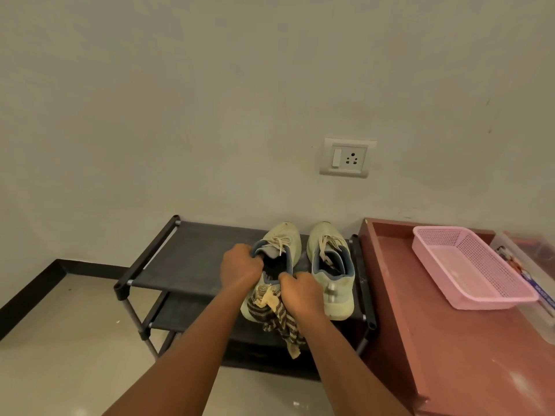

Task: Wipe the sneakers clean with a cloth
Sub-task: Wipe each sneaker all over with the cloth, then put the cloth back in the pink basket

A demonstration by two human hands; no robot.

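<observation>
Sneakers (303,250) are sitting side by side on the top shelf of the rack (192,250), toes pointing to the wall. The left sneaker (285,232) is being worked on. The left hand (240,265) is gripping its collar on the left, fingers curling over the rim into the opening. The right hand (303,292) is bunching the striped cloth (276,322) against the heel, fingers closing round the fabric and the thumb reaching up to the collar's back edge. Loose cloth is hanging below that grip, past the shelf's front edge.

Judging by this, the wiping is under way on the heel of one shoe only. How much of its upper is already clean is not showing. The right sneaker (336,283), just right of the cloth grip, is being touched by neither hand and is likely waiting its turn, so most of the job seems to be remaining.

Both forearms are stretching forward and down, wrists close together over the shoe. Further right of the grip, a pink basket (468,265) is resting on a reddish table (450,355).
</observation>
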